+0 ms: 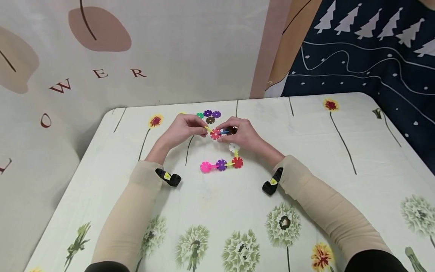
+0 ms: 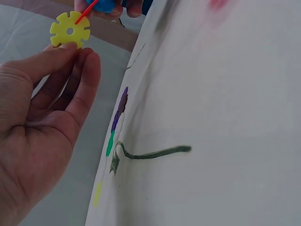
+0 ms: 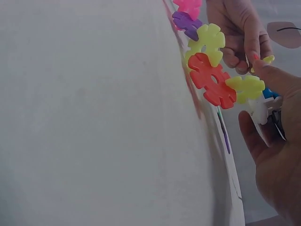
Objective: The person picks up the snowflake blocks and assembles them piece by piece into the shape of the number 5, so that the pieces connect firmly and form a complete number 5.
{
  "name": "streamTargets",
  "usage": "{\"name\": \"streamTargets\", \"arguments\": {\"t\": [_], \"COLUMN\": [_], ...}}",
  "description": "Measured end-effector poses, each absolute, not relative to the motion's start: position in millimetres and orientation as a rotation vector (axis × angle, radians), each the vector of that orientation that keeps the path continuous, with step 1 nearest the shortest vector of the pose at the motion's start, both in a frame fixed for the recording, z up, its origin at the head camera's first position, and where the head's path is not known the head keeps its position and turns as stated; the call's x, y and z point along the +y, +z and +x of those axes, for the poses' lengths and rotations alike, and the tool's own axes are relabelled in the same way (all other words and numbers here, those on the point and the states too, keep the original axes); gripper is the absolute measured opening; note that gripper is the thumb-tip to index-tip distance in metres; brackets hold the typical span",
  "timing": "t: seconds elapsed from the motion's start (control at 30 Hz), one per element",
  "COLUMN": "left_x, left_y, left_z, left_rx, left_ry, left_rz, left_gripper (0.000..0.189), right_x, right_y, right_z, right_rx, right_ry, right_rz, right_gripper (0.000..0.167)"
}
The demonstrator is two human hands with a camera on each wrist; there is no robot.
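My left hand (image 1: pixel 178 132) pinches a notched yellow snowflake disc (image 2: pixel 59 34) between thumb and fingertips. A red disc (image 1: pixel 215 134) is slotted into its edge, close to my right fingertips. My right hand (image 1: pixel 247 135) grips a chain of linked snowflake discs, partly hidden by the fingers. A blue disc (image 2: pixel 104 5) and a dark brown one (image 1: pixel 232 130) show near the grip. From there the chain runs down through a white disc (image 1: pixel 233 147), a yellow one (image 3: pixel 247 87), another red one (image 3: pixel 207 80) and a purple disc (image 1: pixel 221 164) to a pink end (image 1: pixel 205 167).
Beyond the hands lie several loose discs: green (image 1: pixel 199 115), purple (image 1: pixel 207 113) and brown (image 1: pixel 210 120). A bit of yellow (image 1: pixel 182 113) shows behind the left hand. The white flower-printed tablecloth (image 1: pixel 204 204) covers the table, which meets hanging cloths at the back.
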State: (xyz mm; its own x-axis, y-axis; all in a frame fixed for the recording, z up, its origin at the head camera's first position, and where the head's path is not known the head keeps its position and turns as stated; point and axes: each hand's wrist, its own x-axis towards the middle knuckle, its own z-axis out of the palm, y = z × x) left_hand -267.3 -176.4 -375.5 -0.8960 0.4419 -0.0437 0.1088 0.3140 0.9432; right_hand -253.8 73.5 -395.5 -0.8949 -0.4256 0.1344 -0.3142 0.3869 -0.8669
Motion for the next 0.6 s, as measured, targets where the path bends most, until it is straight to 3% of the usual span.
{"name": "streamTargets", "arguments": {"t": [0.6], "left_x": [-173.0], "left_y": [-375.0], "left_z": [-267.2], "left_rx": [2.306], "left_ry": [1.666], "left_rz": [0.451], "left_gripper": [0.016], "right_x": [69.2], "right_y": [-396.0], "right_z": [-250.6], "right_rx": [2.407], "right_ry": [-1.714], "right_rz": [-0.625], "right_gripper": [0.033]}}
